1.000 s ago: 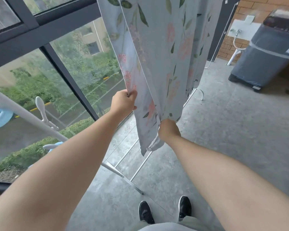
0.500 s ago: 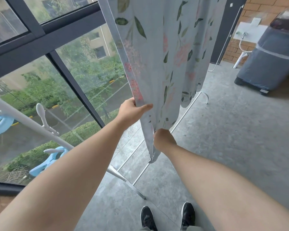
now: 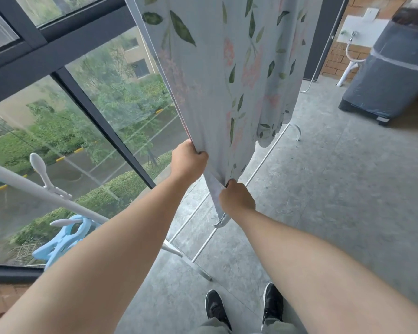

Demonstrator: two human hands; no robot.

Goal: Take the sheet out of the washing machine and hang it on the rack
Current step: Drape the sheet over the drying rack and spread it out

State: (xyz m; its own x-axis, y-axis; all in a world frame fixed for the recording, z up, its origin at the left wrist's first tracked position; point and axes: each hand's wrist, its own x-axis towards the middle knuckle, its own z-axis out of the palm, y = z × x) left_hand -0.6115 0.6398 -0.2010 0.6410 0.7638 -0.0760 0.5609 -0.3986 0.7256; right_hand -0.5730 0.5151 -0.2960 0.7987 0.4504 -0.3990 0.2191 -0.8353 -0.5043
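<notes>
The pale blue sheet (image 3: 217, 75) with green leaves and pink flowers hangs down from above the frame, over the white drying rack (image 3: 263, 160). My left hand (image 3: 187, 160) grips the sheet's left edge near its bottom. My right hand (image 3: 235, 198) holds the lowest corner of the sheet just below and to the right, with a bit of hem dangling under it. The rack's top bar is out of view. The washing machine (image 3: 391, 75), dark grey and covered, stands at the far right by the brick wall.
A large dark-framed window (image 3: 99, 116) runs along the left. A white rack arm (image 3: 34, 189) with pegs and a light blue clip hanger (image 3: 63, 239) is at lower left. Grey concrete floor (image 3: 348, 189) spreads to the right. My black shoes (image 3: 244, 307) are at the bottom.
My left hand has slid down the sheet's left edge and closed into a firmer fist; my right hand stays on the bottom corner. The view has shifted slightly right and nearer.
</notes>
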